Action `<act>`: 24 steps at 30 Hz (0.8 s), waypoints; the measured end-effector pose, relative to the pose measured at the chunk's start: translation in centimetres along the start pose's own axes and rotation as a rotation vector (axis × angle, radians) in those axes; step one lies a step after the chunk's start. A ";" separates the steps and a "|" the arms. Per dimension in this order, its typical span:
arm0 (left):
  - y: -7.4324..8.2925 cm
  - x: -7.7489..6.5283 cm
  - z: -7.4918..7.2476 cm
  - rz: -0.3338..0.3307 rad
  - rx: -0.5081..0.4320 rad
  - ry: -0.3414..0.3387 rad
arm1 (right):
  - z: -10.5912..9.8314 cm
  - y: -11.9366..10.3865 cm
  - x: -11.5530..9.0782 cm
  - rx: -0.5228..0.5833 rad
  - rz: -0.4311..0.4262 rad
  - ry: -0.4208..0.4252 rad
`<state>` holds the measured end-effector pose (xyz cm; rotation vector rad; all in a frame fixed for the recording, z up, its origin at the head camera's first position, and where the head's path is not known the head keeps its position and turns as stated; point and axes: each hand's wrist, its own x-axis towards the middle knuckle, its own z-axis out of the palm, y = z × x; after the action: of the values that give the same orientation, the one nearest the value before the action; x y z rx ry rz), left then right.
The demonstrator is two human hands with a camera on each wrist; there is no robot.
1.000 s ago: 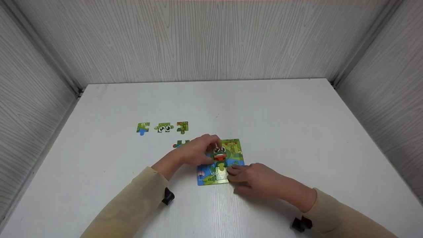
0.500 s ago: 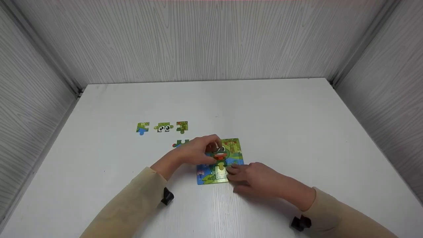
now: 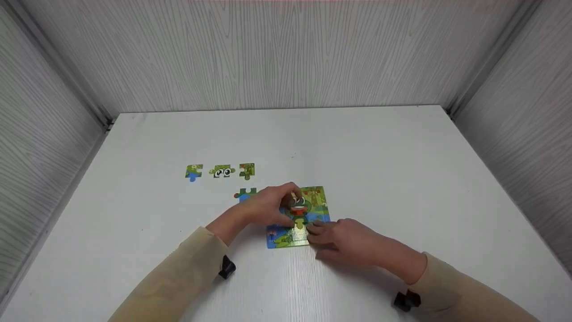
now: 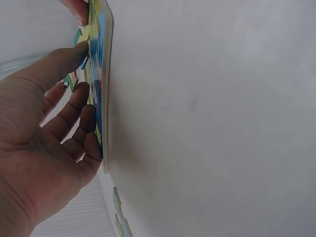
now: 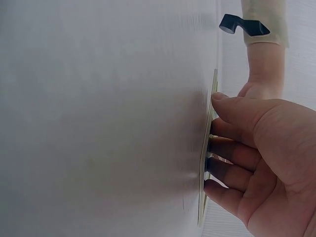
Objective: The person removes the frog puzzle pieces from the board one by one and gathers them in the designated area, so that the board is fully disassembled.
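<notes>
Grip of the left hand [image 3: 268, 207] is clamped, thumb against fingers, on a green-and-red puzzle piece [image 3: 299, 209], tilted over the middle of the puzzle board [image 3: 318, 202], which lies flat on the white worktop [image 3: 402, 174]. The right hand [image 3: 351, 242] has its grip loose, fingers resting on the board's near right part. With less pressure there, the board might slide; pushed down askew, the piece might jam. The board is glossy blue and green, with a frog. Beyond lie an eyes piece [image 3: 222, 171], a half-hidden piece [image 3: 246, 196] and two corner pieces [image 3: 193, 169].

A white tabletop [image 3: 380, 152] — 3 grey wood-grain panels [image 3: 286, 53] around it: behind, left, right.
</notes>
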<state>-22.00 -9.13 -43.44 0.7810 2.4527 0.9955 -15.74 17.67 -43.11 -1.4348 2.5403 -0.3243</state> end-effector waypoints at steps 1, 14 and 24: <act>0.0 0.0 0.0 -0.004 0.002 0.000 | 0.0 0.0 0.0 0.001 0.004 -0.005; 0.3 -0.2 0.4 -0.027 0.034 0.023 | -0.1 -0.1 0.0 -0.030 -0.008 0.005; 0.2 -0.2 0.5 -0.039 0.051 0.035 | 0.2 0.0 0.0 -0.042 0.007 -0.001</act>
<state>-21.51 -8.88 -43.57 0.7347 2.5224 0.9428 -15.73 17.65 -43.28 -1.4398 2.5650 -0.2706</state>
